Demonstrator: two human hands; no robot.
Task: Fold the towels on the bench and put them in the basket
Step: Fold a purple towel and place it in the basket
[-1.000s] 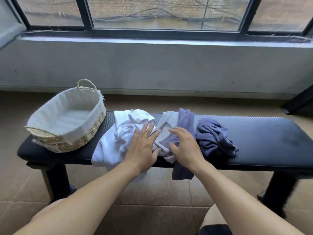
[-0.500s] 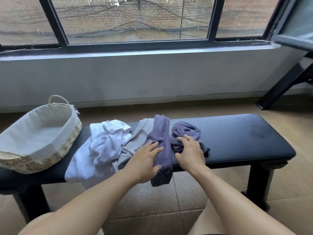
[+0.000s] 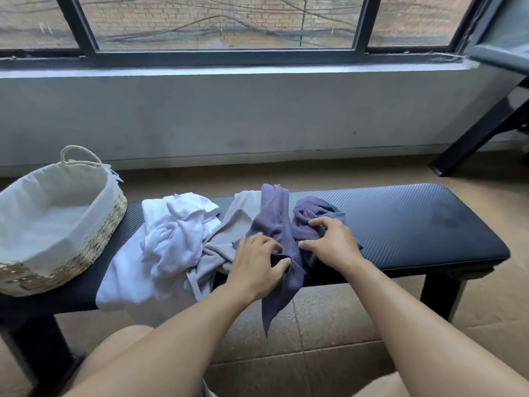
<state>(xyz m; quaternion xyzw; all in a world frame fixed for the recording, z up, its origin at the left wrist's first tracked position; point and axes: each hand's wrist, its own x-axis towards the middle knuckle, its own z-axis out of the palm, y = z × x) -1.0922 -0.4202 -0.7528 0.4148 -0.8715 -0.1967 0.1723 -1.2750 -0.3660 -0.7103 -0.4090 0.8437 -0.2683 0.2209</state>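
Where both lay flat before, left hand [image 3: 259,263] and right hand [image 3: 329,242] now pinch purple towels [image 3: 274,219].

crumpled white terry towel [image 3: 171,242] at 9 o'clock of the heap | rumpled grey towel [image 3: 226,239] beside it | long purple towel [image 3: 274,222] draped over the padded black bench [image 3: 415,224] edge (tail hanging) | bunched purple towel [image 3: 312,213] at 3 o'clock | lined oval wicker basket [image 3: 94,245] far 9 o'clock, upright

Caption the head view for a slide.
Both hands, left hand and right hand, grip purple towels on the bench; basket empty.
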